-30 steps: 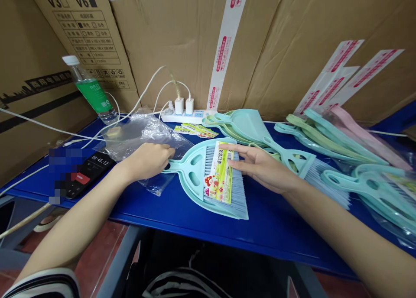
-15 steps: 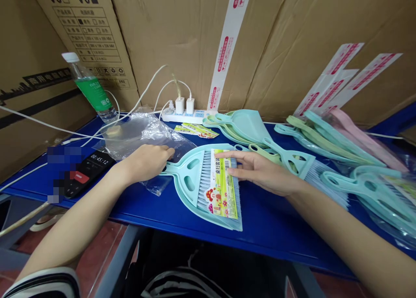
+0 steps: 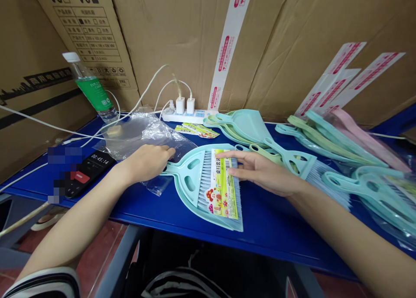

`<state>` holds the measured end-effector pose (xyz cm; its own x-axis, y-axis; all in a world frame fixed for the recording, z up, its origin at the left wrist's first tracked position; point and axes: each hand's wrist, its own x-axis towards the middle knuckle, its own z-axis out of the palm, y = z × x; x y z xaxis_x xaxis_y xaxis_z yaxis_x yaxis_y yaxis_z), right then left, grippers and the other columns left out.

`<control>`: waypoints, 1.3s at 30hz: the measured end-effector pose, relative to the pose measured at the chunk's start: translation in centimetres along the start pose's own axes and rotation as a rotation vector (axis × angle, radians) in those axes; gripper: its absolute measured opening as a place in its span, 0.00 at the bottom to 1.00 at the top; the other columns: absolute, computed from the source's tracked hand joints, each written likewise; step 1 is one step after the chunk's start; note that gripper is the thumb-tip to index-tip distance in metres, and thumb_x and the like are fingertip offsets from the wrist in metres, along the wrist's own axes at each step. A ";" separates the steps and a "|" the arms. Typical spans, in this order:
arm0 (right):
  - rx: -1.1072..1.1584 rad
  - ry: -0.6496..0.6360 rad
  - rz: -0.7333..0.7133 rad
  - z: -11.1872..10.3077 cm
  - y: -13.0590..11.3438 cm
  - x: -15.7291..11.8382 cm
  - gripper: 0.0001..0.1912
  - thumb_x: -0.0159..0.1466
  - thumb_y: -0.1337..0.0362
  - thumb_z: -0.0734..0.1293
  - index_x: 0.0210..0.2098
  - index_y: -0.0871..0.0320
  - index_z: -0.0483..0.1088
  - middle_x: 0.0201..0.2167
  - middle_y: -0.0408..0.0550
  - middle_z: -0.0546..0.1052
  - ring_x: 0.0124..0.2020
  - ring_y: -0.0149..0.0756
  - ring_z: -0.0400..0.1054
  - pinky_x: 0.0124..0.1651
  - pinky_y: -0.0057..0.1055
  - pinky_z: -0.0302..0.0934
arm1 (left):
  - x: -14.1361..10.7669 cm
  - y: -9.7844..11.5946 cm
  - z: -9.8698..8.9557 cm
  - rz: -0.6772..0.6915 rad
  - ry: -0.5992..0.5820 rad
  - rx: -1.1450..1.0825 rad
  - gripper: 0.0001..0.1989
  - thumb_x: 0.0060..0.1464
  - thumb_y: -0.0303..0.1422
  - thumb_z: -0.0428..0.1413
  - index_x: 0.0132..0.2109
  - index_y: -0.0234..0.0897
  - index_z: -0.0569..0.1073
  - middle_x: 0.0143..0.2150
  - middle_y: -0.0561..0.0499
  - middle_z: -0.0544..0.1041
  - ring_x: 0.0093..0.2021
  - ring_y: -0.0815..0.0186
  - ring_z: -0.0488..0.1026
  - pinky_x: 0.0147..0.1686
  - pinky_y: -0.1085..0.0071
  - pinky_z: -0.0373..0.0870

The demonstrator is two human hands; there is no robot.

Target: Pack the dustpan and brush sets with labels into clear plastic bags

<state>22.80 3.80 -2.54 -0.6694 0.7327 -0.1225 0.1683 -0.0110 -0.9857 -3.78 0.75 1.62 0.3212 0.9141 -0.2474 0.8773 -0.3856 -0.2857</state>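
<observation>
On the blue table in front of me lies a light-blue dustpan [image 3: 182,194] with a small matching hand brush [image 3: 189,172] nested on it, bristles to the right. A printed label card [image 3: 222,194], white and yellow-green with a red mushroom picture, rests across the bristles. My left hand [image 3: 151,161] is closed around the handle end at the left, which its fingers mostly hide. Index finger and thumb of my right hand [image 3: 260,170] hold the card at its upper right edge. A clear plastic bag [image 3: 136,133] lies beneath and behind my left hand.
Behind are stacked dustpans [image 3: 247,122], another brush [image 3: 299,161] and loose label cards [image 3: 198,130]. Bagged sets [image 3: 383,194] and more dustpans [image 3: 341,137] lie right. A power strip [image 3: 186,116], bottle [image 3: 92,92] and phone [image 3: 89,172] stand or lie left and back, before cardboard boxes [image 3: 182,42].
The phone's timer has advanced from 00:45:12 to 00:45:14. Both hands, the dustpan set and the card stay practically where they were; the view shifts very slightly.
</observation>
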 end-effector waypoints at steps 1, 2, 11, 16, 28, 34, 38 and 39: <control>-0.003 0.004 -0.001 0.0 0.0 0.0 0.27 0.56 0.53 0.72 0.55 0.51 0.72 0.52 0.51 0.75 0.52 0.43 0.69 0.53 0.42 0.66 | 0.0 0.0 0.0 0.000 0.001 0.001 0.15 0.57 0.21 0.42 0.44 0.34 0.70 0.46 0.43 0.79 0.41 0.58 0.77 0.34 0.66 0.68; -0.005 0.007 -0.001 0.0 0.0 0.0 0.27 0.57 0.53 0.72 0.55 0.51 0.72 0.52 0.51 0.74 0.52 0.43 0.69 0.52 0.42 0.66 | 0.0 0.0 0.0 0.000 0.002 0.003 0.15 0.57 0.21 0.42 0.44 0.34 0.71 0.46 0.43 0.79 0.41 0.58 0.77 0.33 0.66 0.68; -0.021 0.004 0.013 0.0 0.2 0.0 0.25 0.58 0.53 0.71 0.54 0.50 0.73 0.51 0.50 0.75 0.50 0.42 0.70 0.48 0.39 0.68 | 0.0 0.0 0.0 0.002 0.003 0.014 0.16 0.56 0.21 0.42 0.44 0.34 0.71 0.46 0.43 0.79 0.39 0.59 0.77 0.33 0.66 0.68; -0.039 0.009 0.000 -0.1 0.2 0.0 0.25 0.58 0.53 0.71 0.54 0.50 0.73 0.51 0.50 0.74 0.51 0.43 0.69 0.49 0.40 0.68 | 0.0 0.0 0.1 -0.001 0.024 0.014 0.15 0.55 0.21 0.43 0.44 0.35 0.71 0.45 0.44 0.79 0.38 0.61 0.77 0.31 0.68 0.68; -0.151 -0.034 -0.010 -0.1 0.3 0.1 0.24 0.59 0.52 0.69 0.54 0.49 0.72 0.54 0.49 0.73 0.48 0.40 0.70 0.46 0.37 0.70 | -0.1 0.1 0.1 0.000 0.020 0.028 0.15 0.55 0.20 0.42 0.44 0.34 0.71 0.43 0.44 0.79 0.36 0.62 0.76 0.30 0.68 0.66; -0.143 -0.115 -0.009 0.0 0.2 0.0 0.25 0.60 0.52 0.69 0.56 0.48 0.70 0.53 0.47 0.74 0.50 0.40 0.70 0.48 0.38 0.70 | -0.1 0.2 0.3 -0.002 0.015 0.025 0.15 0.57 0.20 0.42 0.44 0.34 0.71 0.43 0.44 0.78 0.36 0.61 0.77 0.30 0.69 0.66; -0.144 -0.118 -0.014 0.0 0.1 0.0 0.25 0.60 0.51 0.68 0.56 0.49 0.71 0.52 0.48 0.73 0.49 0.40 0.70 0.48 0.37 0.70 | 0.0 0.2 0.3 -0.005 0.007 0.018 0.15 0.58 0.20 0.41 0.44 0.34 0.70 0.44 0.44 0.78 0.36 0.61 0.77 0.30 0.68 0.66; -0.146 -0.118 -0.015 0.0 0.1 0.0 0.25 0.60 0.51 0.68 0.56 0.49 0.71 0.52 0.48 0.73 0.49 0.40 0.70 0.47 0.37 0.70 | 0.0 0.2 0.2 -0.004 0.005 0.017 0.15 0.58 0.20 0.41 0.44 0.34 0.70 0.44 0.43 0.78 0.36 0.60 0.77 0.30 0.68 0.67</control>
<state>22.80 3.76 -2.68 -0.7517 0.6468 -0.1289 0.2549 0.1047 -0.9613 -3.73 0.61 1.35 0.3198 0.9163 -0.2412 0.8724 -0.3841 -0.3024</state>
